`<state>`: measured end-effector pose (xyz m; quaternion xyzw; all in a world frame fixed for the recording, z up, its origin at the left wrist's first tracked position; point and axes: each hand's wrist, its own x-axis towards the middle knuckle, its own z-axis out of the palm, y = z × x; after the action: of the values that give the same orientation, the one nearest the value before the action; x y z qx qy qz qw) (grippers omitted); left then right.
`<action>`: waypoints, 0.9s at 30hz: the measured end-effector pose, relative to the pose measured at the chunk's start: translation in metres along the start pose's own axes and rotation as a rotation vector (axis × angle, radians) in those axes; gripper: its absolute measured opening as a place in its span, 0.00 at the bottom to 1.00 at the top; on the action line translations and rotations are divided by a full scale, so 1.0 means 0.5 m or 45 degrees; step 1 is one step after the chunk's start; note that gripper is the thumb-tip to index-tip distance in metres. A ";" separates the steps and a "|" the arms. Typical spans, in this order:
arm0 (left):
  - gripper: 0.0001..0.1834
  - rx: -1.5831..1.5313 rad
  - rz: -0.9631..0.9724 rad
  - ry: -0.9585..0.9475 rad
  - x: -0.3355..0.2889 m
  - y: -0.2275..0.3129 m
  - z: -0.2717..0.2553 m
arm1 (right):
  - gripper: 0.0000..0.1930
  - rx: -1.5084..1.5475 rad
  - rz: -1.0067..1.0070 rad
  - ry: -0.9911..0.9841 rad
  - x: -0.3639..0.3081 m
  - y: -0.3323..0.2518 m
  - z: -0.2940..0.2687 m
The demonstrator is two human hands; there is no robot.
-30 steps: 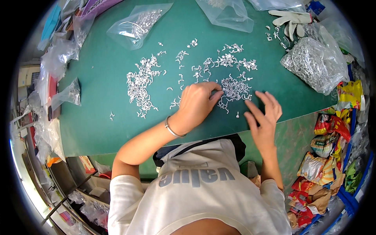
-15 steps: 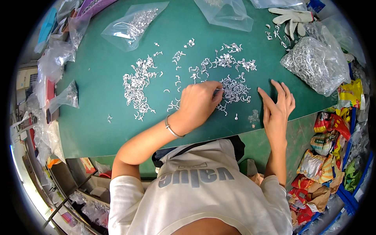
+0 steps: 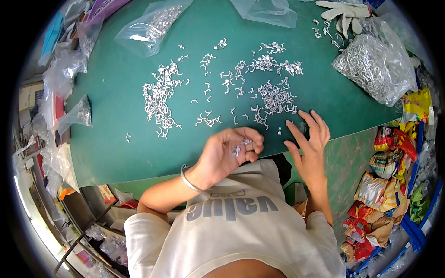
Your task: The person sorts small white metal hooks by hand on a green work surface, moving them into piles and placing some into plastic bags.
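Spotting the big change at the left hand (image 3: 225, 153) first: palm-down against the right-hand pile (image 3: 277, 98) of silver pieces half a second ago, now pulled back toward the near edge of the tabletop (image 3: 120, 162) and flipped palm-up. Fingers loosely curled, with a few small silver metal pieces (image 3: 236, 151) cupped in there. Can't get an exact count, way too tiny and shiny. Reading that as a little batch picked up off the tabletop, with loads left lying around.

Newly visible too: a few curved bits (image 3: 233, 110) between the piles, previously covered by that same hand.

Also seeing the right hand (image 3: 309, 146) back in closer to the pile after being farther out. Fingers spread, thumb well apart, no grip showing. Can't tell about the faint see-through smudge between those fingers. Just left of the fingertips, one lone silver piece (image 3: 279, 131).

Not noticing much difference in the left-hand pile (image 3: 160, 99) or the stuffed clear plastic bag (image 3: 371, 69) way over right.
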<state>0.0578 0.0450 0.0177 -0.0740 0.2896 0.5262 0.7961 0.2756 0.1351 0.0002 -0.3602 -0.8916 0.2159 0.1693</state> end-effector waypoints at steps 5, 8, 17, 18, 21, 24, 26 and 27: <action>0.19 0.273 -0.395 0.070 -0.027 -0.045 0.012 | 0.23 0.037 -0.069 -0.075 -0.018 -0.020 0.010; 0.21 0.247 -0.374 0.031 -0.014 -0.094 -0.016 | 0.26 0.050 -0.094 -0.078 -0.013 -0.020 0.012; 0.20 -0.160 -0.251 -0.174 0.058 -0.184 -0.086 | 0.29 0.095 -0.226 -0.203 -0.058 -0.021 0.022; 0.21 -0.292 -0.222 -0.304 0.077 -0.198 -0.121 | 0.30 0.125 -0.244 -0.223 -0.063 -0.022 0.020; 0.22 -0.171 -0.266 0.000 0.077 -0.184 -0.092 | 0.28 0.260 -0.354 -0.264 -0.078 -0.025 0.013; 0.20 -0.153 -0.182 0.043 0.090 -0.198 -0.111 | 0.23 0.500 -0.476 -0.209 -0.086 -0.013 0.016; 0.20 -0.090 -0.147 0.171 0.081 -0.187 -0.082 | 0.25 0.437 -0.434 -0.079 -0.068 -0.002 0.020; 0.19 0.004 -0.128 -0.018 0.081 -0.188 -0.098 | 0.26 0.406 -0.414 -0.015 -0.054 0.003 0.023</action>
<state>0.1329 0.0155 -0.0617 -0.0837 0.2807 0.4857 0.8236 0.2897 0.1138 -0.0146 -0.1793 -0.8934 0.3263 0.2514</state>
